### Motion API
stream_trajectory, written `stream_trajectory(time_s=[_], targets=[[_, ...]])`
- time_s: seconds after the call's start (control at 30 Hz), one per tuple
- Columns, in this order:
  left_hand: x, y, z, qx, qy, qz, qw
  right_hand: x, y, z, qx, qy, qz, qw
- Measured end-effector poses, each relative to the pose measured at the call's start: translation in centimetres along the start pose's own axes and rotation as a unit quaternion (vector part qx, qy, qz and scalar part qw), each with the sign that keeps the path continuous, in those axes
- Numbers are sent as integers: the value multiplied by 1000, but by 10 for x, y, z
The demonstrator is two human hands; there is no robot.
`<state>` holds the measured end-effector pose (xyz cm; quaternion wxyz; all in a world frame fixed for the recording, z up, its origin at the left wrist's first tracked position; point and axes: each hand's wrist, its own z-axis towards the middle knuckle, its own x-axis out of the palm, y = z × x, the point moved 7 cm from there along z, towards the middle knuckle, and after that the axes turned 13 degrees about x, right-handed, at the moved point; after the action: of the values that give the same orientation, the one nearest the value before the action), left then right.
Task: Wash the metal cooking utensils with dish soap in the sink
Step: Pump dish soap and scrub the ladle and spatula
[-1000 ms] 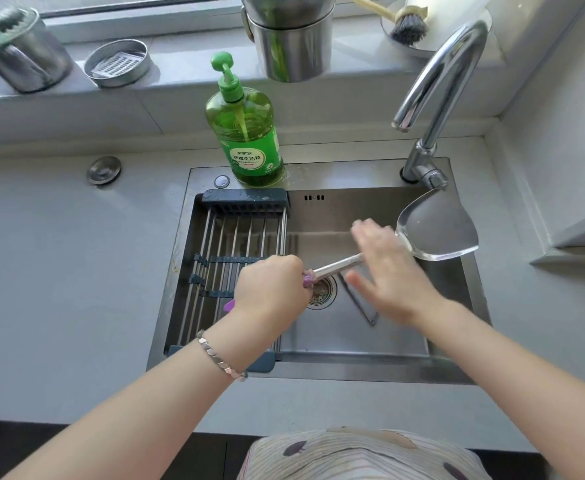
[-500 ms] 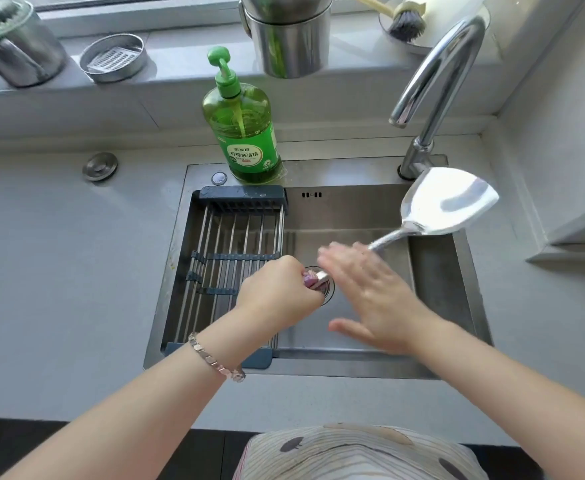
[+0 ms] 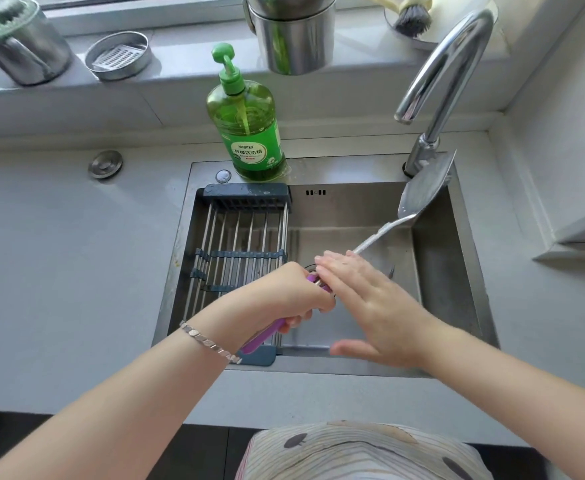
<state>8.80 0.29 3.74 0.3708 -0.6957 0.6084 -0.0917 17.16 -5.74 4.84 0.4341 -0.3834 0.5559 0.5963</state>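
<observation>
Left hand point(image 3: 294, 292) grips the shiny steel spatula point(image 3: 426, 192) (purple handle), and right hand point(image 3: 377, 306) lays straight fingers point(image 3: 339, 268) along its shaft.

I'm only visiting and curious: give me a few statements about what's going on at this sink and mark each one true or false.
1. The left hand grips the purple handle of the spatula. True.
2. The right hand is curled round the soap bottle. False: its straight fingers lie on the spatula's metal shaft, and the bottle stands untouched on the sink's rear rim.
3. Water is streaming from the faucet. False: no stream shows.
4. A drying rack spans the left part of the sink. True.
5. The spatula's blade lies in the rack. False: it is raised near the faucet's base, at the sink's right rear.
</observation>
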Motion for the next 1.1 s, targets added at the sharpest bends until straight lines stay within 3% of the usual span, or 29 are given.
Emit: stream_trajectory(time_s=[0.03,0.13,0.17,0.27,0.33,0.4,0.57,0.67,0.8,0.83,0.93,1.03,1.1], targets=[[0,0,0,0,1,0,1000,-1,-2,0,-10,-3,-5,1000],[-2,-1,-1,3,-4,-8,1000,-19,-41,10,129,-42,31,990],[-3,-2,0,9,-13,-4,1000,-20,-39,10,134,-42,42,989],[-9,-6,1,42,-54,53,996,0,0,3,39,10,23,999],[-16,-8,0,60,-96,125,986,-5,-16,8,64,-1,13,998],[-24,-12,-3,73,-153,209,963,-12,-45,10,163,-20,40,986],[-29,-30,-12,134,-250,376,882,12,-12,1,73,41,21,996],[-30,-30,-13,152,-262,398,866,-2,-49,5,177,-27,43,983],[-26,-26,-10,149,-263,410,860,16,-2,1,59,65,30,996],[-27,-26,-11,151,-268,415,856,15,-5,2,51,58,30,997],[-29,-25,-15,154,-283,426,845,3,-37,12,141,0,55,989],[-28,-25,-15,153,-279,440,840,11,-3,8,35,44,47,997],[-28,-20,-15,150,-271,419,854,14,-7,8,4,37,29,999]])
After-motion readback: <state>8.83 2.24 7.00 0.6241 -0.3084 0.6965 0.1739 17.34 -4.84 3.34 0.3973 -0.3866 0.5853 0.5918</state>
